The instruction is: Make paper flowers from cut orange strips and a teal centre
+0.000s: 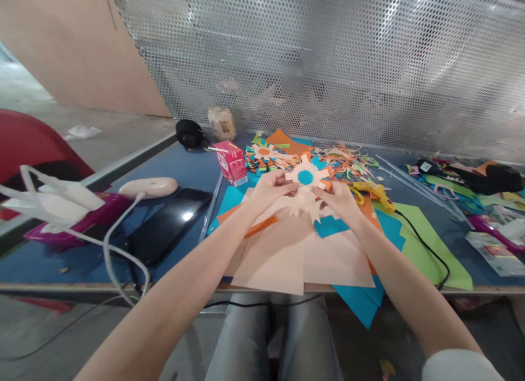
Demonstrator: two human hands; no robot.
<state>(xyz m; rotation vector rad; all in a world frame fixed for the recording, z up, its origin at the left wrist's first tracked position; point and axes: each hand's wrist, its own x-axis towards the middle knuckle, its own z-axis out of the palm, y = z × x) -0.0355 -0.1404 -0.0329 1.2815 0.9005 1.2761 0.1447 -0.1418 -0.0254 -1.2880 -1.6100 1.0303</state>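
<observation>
Between my two hands is a paper flower (296, 177) with pale petals and a blue round centre; blue and orange bits show at its right edge. My left hand (270, 188) pinches its left side. On the right side, my right hand (337, 198) grips it with thumb and fingers closed. Just below, a pale jagged paper piece (303, 203) shows; I cannot tell whether it is joined to the flower. Sheets of pale paper (273, 261) lie beneath my hands, with blue and orange sheets among them. A yellow glue gun (375, 194) lies right of my right hand.
A pink drink carton (232, 163) stands left of paper scraps (340, 161) and another paper flower (262, 151). A black phone (168, 225), white cables and a purple power strip (98, 214) lie left. Green paper (435, 250) lies right; a perforated metal panel (328, 53) rises behind.
</observation>
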